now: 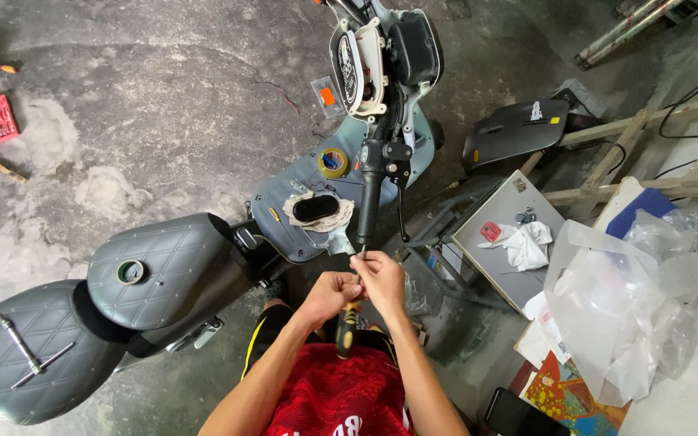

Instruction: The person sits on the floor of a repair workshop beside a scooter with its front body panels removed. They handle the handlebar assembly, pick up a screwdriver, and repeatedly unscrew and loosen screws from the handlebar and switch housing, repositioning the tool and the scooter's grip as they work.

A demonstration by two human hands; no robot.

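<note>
Grey quilted vinyl covers the scooter seat (159, 270), and everything in the head view is placed here relative to the scooter's black handlebar grip (367, 211). Right at the near end of that grip, the left hand (330, 295) and the right hand (381, 281) are pressed together, both clamped on a screwdriver (347, 321) with a yellow-and-black handle. Its thin shaft points up into the grip's end, and the two-handed hold looks meant to steady the tip there.

Beside the grip, toward the seat, a dark oval mirror lies cushioned on a white rag (319, 212) on the scooter's footboard, with a roll of tape (334, 161) just beyond it. On the rear seat pad, well away from the grip, a wrench (19, 343) lies flat where it will not roll. On the grip's other side, a grey tabletop (494, 262) carries a white cloth (527, 242), with clear plastic bags (632, 299) farther out.
</note>
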